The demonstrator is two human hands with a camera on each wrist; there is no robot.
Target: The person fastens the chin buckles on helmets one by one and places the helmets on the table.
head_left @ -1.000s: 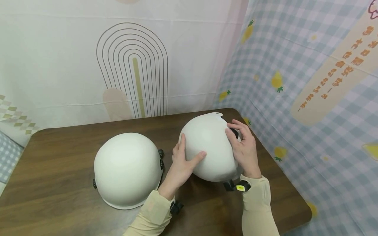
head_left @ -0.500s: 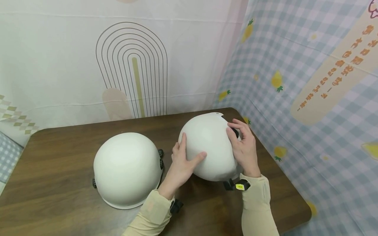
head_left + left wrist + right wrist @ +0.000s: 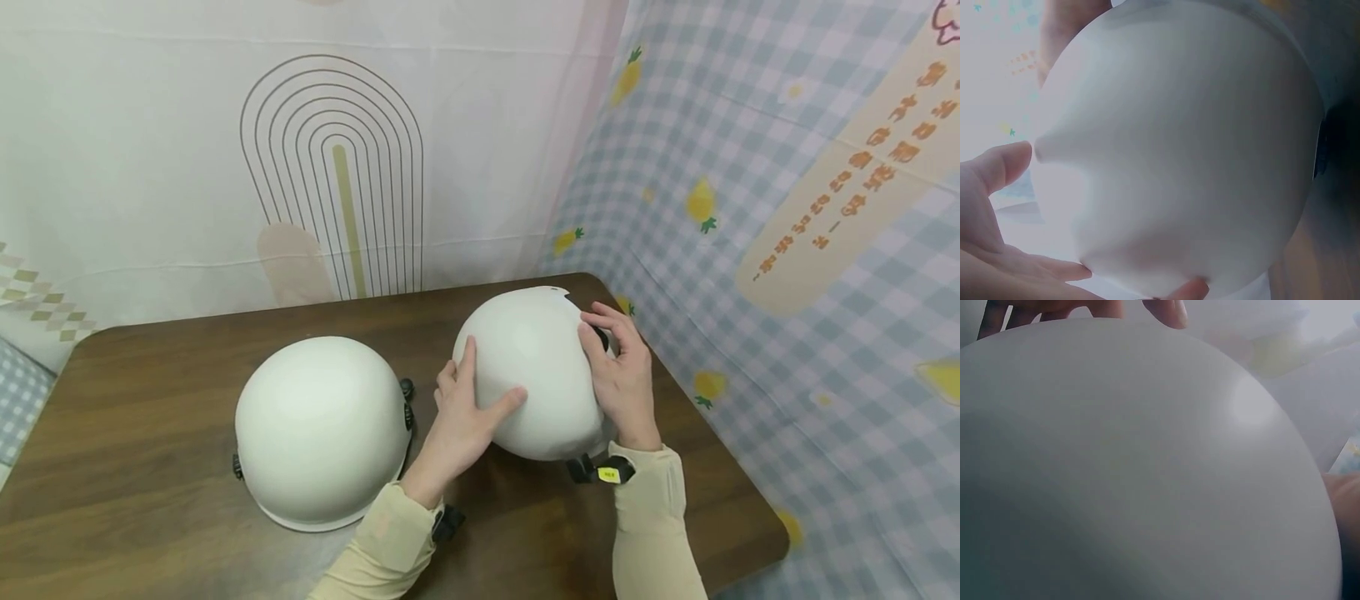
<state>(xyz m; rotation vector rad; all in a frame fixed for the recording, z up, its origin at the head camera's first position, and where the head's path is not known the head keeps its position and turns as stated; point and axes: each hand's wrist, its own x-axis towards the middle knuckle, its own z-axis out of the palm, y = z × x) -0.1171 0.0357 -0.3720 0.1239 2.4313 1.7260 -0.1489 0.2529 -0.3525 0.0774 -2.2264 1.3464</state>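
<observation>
A white helmet (image 3: 525,375) sits tilted on the right part of the table, its dome toward me and its cut edge toward the right. My left hand (image 3: 461,417) spreads its fingers and thumb over the left side of the shell; in the left wrist view the thumb tip (image 3: 1019,153) meets the dome. My right hand (image 3: 622,375) bends round the helmet's right edge, thumb on the white shell, fingers by a round black part (image 3: 601,337) there. The helmet's inside is hidden. To the left rests a second white helmet (image 3: 318,433), dome up.
Black fittings (image 3: 408,404) stick out from the sides of the left helmet. The dark wooden table (image 3: 150,400) ends at a rounded right corner. Behind it hangs a white printed cloth (image 3: 495,167), and a blue checked cloth (image 3: 675,125) lines the right side.
Hands and both helmets keep nearly the same places. The whole head view has shifted very slightly.
</observation>
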